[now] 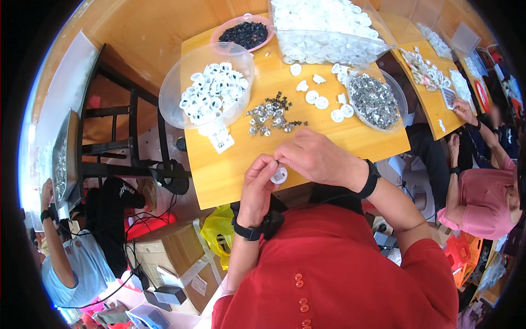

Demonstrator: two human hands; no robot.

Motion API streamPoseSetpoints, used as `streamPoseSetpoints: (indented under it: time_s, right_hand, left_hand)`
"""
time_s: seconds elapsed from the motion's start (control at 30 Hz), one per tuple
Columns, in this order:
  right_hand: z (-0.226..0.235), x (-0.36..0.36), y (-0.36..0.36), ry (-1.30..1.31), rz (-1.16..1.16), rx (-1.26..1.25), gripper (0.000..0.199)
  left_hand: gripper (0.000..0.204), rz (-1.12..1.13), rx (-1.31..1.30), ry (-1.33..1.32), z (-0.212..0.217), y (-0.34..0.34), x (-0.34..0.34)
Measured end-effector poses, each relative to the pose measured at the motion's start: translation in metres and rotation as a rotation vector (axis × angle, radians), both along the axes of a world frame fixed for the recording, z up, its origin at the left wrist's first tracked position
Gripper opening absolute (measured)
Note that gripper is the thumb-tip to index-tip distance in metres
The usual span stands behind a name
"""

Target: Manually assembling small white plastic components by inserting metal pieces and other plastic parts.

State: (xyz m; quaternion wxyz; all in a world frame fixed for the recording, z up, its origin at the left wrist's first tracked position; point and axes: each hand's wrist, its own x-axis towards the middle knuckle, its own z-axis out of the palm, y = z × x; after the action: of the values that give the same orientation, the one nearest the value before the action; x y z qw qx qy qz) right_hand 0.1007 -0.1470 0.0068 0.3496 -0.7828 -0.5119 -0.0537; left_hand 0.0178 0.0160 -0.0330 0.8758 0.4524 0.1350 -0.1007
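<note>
Both hands over near edge of wooden table [350,140]. Left hand [257,189] pinching small white round disc [279,175], fingers closed on it. Right hand [318,159] touching disc from above, fingers curled; grip unclear. Beyond: loose metal clips [271,115], clear bowl [172,90].

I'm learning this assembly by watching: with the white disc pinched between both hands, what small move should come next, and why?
Probably press the small part home with the right hand, since its fingertips already meet the white disc that the left hand steadies over the wooden table's edge. Whether it is seated cannot be told. The pile of small metal and black parts lies just ahead for the next one.
</note>
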Motion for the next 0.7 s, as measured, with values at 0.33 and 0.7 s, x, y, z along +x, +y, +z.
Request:
streamPoseSetpoints:
  time_s: [0.33, 0.7]
  right_hand:
    - [0.001, 0.000, 0.006, 0.015, -0.074, 0.075, 0.006]
    - [-0.003, -0.033, 0.015, 0.532, -0.396, 0.230, 0.007]
  left_hand:
    - [0.014, 0.012, -0.057, -0.029, -0.004, -0.002, 0.005]
    - [0.027, 0.081, -0.229, -0.138, -0.002, -0.003, 0.006]
